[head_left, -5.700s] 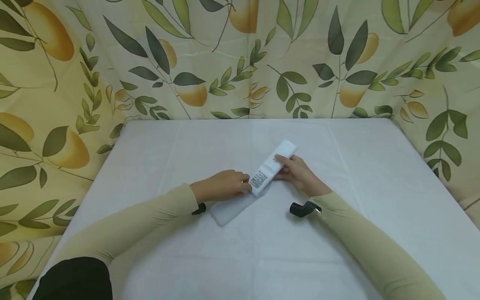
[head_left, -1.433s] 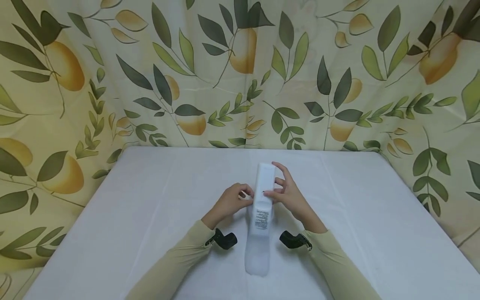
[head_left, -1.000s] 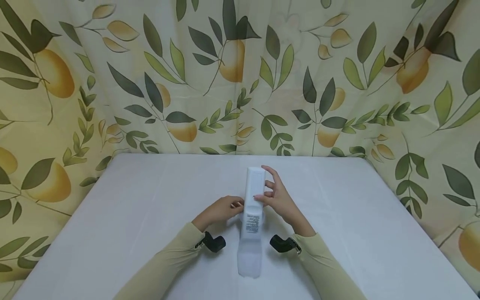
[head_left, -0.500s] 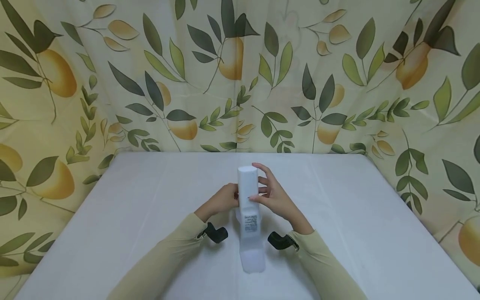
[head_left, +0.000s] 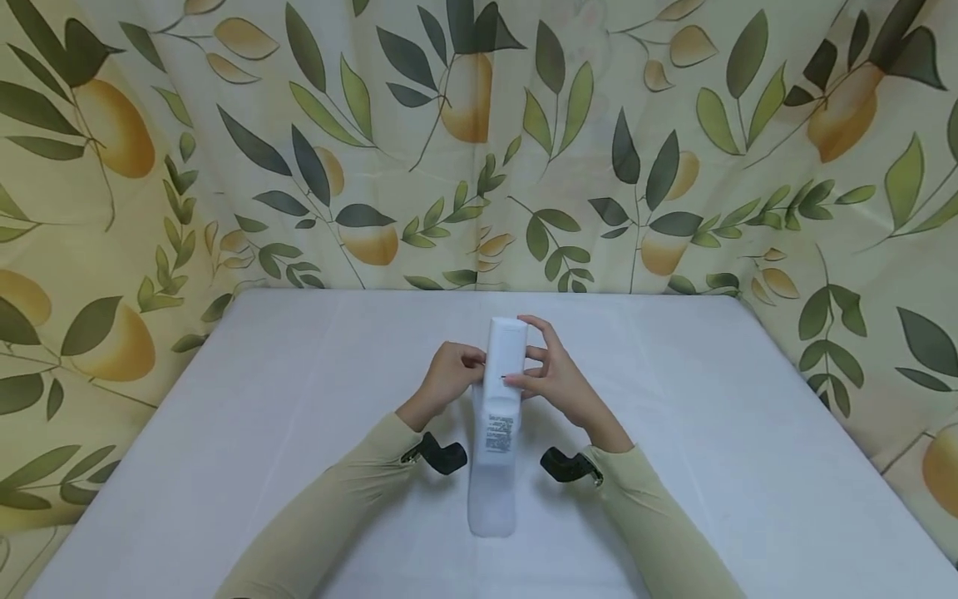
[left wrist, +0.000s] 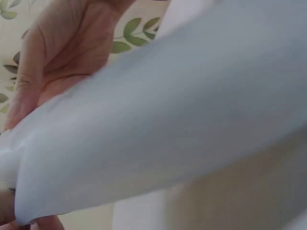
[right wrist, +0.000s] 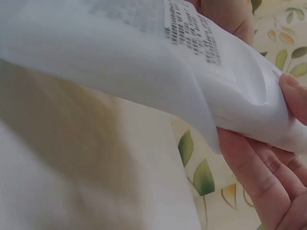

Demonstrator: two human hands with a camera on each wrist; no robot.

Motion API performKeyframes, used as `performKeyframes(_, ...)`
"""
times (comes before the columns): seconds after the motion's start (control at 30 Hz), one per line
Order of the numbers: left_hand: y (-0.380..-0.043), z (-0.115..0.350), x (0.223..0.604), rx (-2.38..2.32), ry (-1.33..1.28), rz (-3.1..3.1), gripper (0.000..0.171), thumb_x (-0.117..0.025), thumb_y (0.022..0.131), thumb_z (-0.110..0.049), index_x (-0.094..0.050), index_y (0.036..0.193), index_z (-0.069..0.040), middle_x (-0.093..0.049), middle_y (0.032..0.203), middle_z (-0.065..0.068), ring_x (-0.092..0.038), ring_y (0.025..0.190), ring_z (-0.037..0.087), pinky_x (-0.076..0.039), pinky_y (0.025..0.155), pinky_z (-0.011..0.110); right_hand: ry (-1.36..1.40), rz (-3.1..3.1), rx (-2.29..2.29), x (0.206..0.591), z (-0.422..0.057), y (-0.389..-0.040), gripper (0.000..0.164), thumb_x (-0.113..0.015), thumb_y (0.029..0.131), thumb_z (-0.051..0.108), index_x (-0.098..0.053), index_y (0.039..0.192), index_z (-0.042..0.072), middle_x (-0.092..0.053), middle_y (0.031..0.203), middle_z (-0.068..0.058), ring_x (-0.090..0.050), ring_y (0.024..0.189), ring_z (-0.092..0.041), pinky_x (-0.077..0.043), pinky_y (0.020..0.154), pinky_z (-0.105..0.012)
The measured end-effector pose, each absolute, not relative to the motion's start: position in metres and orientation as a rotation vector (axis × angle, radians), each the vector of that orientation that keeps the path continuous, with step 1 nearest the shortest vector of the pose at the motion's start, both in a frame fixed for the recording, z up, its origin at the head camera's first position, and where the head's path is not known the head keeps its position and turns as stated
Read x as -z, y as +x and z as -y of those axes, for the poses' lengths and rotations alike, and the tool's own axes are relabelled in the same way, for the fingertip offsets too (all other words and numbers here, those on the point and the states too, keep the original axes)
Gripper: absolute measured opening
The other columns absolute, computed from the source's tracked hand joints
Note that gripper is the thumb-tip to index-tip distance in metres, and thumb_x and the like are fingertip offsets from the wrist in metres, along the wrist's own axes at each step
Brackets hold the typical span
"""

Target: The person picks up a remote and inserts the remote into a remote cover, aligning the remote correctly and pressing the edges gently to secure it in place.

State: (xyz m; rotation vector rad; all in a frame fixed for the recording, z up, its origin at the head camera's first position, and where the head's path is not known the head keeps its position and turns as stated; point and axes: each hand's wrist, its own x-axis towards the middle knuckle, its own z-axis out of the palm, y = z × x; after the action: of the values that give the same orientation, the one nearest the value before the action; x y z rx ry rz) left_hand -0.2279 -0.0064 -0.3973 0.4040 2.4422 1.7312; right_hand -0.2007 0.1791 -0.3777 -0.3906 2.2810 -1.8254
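A long white plastic device with a printed label and a rounded recess is held above the table, pointing away from me. Its nearer part sits in a translucent white sleeve, whose slanted mouth crosses the label in the right wrist view. My right hand grips the bare far part, thumb on top and fingers along the right side. My left hand pinches the sleeve's edge on the left side. In the left wrist view its fingertips show below the sleeve's end, mostly hidden.
A white cloth covers the table. Fabric printed with leaves and fruit hangs behind it and at the sides. Black wrist cameras sit under both cuffs.
Earlier the device lay slanted, its lower end near the left hand. It has since been turned to point straight away. Over the last half second the left hand has shifted slightly along its side.
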Motion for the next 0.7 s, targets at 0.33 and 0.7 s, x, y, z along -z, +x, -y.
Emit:
performKeyframes(0.33, -0.233, 0.016, 0.411, -1.676, 0.391, -2.006, 0.038, -0.053, 0.096, -0.018, -0.052, 0.132, -0.006, -0.06, 0.125, 0.017, -0.061, 0.105, 0.018, -0.051, 0.091, 0.034, -0.207, -2.328, 1.844, 0.38, -0.181, -0.206, 0.067, -0.06, 0.091, 0.011, -0.012, 0.139, 0.016, -0.048, 0.13, -0.03, -0.062, 0.087, -0.021, -0.057, 0.06, -0.036)
performKeyframes(0.7, -0.227, 0.052, 0.418, -1.251, 0.64, -2.015, 0.049, -0.054, 0.094, -0.02, -0.042, 0.139, -0.008, -0.06, 0.123, 0.014, -0.058, 0.111, 0.019, -0.045, 0.095, 0.035, 0.29, -2.112, 2.184, 0.394, -0.2, -0.211, 0.061, -0.048, 0.098, 0.022, 0.002, 0.133, 0.017, -0.034, 0.141, -0.026, -0.058, 0.097, -0.016, -0.057, 0.075, -0.037)
